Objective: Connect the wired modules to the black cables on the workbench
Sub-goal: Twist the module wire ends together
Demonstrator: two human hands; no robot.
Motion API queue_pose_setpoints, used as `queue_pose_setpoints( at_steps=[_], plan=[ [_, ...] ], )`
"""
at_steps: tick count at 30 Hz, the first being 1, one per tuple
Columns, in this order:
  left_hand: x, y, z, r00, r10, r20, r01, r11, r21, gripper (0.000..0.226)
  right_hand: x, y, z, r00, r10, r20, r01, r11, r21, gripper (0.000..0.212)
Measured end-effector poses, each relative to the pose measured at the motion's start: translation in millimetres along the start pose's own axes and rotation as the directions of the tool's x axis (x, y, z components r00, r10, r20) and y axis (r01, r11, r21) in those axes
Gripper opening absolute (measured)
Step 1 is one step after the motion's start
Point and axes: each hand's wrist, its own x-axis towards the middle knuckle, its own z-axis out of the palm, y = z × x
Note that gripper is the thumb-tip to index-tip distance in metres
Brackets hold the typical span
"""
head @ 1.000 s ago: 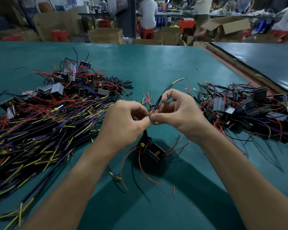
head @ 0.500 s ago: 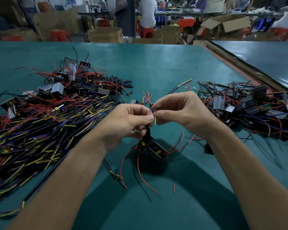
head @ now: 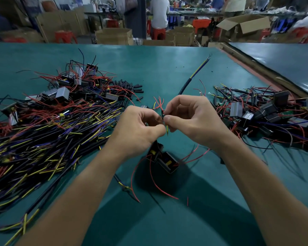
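Teal matte workbench [head: 158, 64], glossy black cables [head: 43, 148] with yellow tips heaped left, boxy modules [head: 267, 112] trailing red wires heaped right, left hand [head: 140, 128] and right hand [head: 194, 121] pinching thin wire ends [head: 167, 130] together at centre, one black module [head: 167, 161] just beneath.

The black cable [head: 185, 87] now stretches farther away (yellow-tipped end outward).
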Motion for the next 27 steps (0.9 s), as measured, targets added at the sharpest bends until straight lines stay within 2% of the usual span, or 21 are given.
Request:
queue_pose_setpoints(
  at_steps=[7, 8, 10, 11, 13, 17, 21, 27],
  plan=[
    [-1, -4, 6, 0.968, 0.105, -0.229, -0.064, 0.982, 0.18, 0.01, -1, 0, 3, 0.996, -0.051, -0.071, 0.041, 0.99, -0.135, 0.017],
    [-1, -4, 7, 0.959, 0.122, -0.256, -0.073, 0.978, 0.194, 0.011, 0, 0, 6, 0.995, -0.016, -0.096, 0.008, 0.996, -0.086, 0.019],
    [0, -5, 8, 0.941, 0.156, -0.299, -0.096, 0.974, 0.206, 0.01, 2, 0, 10, 0.982, 0.141, -0.127, -0.124, 0.984, 0.128, 0.02],
    [0, -5, 10, 0.933, 0.17, -0.317, -0.108, 0.973, 0.203, 0.01, 2, 0, 11, 0.966, 0.236, -0.109, -0.205, 0.949, 0.239, 0.019],
    [0, -6, 12, 0.919, 0.186, -0.348, -0.126, 0.974, 0.19, 0.011, 2, 0, 11, 0.933, 0.358, -0.046, -0.322, 0.883, 0.342, 0.015],
    [2, -6, 13, 0.922, 0.149, -0.357, -0.134, 0.989, 0.066, 0.018, 2, 0, 7, 0.922, 0.384, 0.051, -0.376, 0.858, 0.35, 0.012],
    [3, -4, 11, 0.963, 0.035, -0.267, -0.097, 0.97, -0.223, 0.02, 1, 1, 4, 0.944, 0.309, 0.116, -0.33, 0.883, 0.334, 0.013],
    [1, -1, 8, 0.988, 0.027, -0.154, -0.088, 0.908, -0.41, 0.019, 2, 2, -2, 0.908, 0.335, 0.252, -0.419, 0.761, 0.495, 0.01]
  ],
)
